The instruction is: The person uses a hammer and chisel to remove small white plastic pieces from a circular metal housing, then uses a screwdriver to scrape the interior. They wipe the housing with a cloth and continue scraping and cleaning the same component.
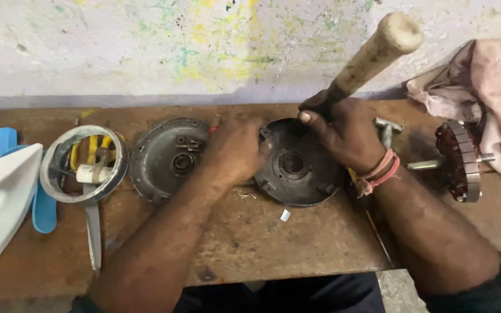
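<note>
- The right hand [343, 136] was closed around the lower end of a pale wooden hammer handle [372, 55], gripping it just above the round dark metal motor cover [297, 165].
- The handle's long axis ran up and to the right, away from that cover; the tool's head was hidden under the hand, so I cannot tell whether it touched the metal.
- The left hand [236, 149] was curled against the cover's left rim, fingers bent onto its edge, apparently steadying it; it lay about as near the cover as the right hand.
- Left of the cover, just beside it, lay a second round grey metal cover [160, 159] with screws in its centre.
- Further left of the cover sat a shiny metal ring [50, 174] over yellow-handled pliers [91, 148].
- Right of the cover lay a wound rotor on a steel shaft [459, 162], beside a pink cloth [494, 87].
- All rested on a worn brown wooden bench [262, 243].
</note>
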